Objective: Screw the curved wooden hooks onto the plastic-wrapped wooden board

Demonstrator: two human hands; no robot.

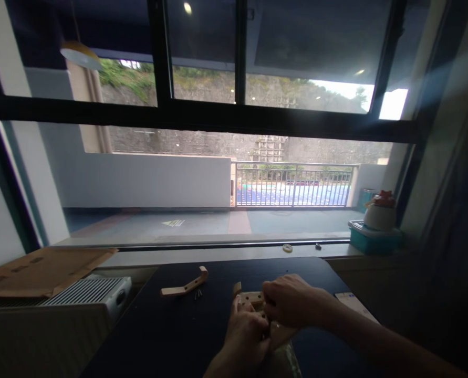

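On the dark table, my left hand (246, 336) is closed around a pale wooden piece with dark round holes (252, 298). One upright end of the wood shows past my fingers. My right hand (291, 300) is a fist pressed against the right side of the same piece; whatever it may grip is hidden. Below my right hand, a flat stretch of wood (283, 336) shows, with clear plastic wrap (292, 359) under it. A loose bent wooden piece with holes (184, 289) lies to the left, beside several small screws (198, 295).
A flat pale packet (355, 305) lies on the table's right side. The windowsill holds a tape roll (287, 248), a small dark object (318, 246) and a teal box (373, 239) with a white pot (380, 216). Cardboard (44, 268) rests over a radiator (92, 294) at left.
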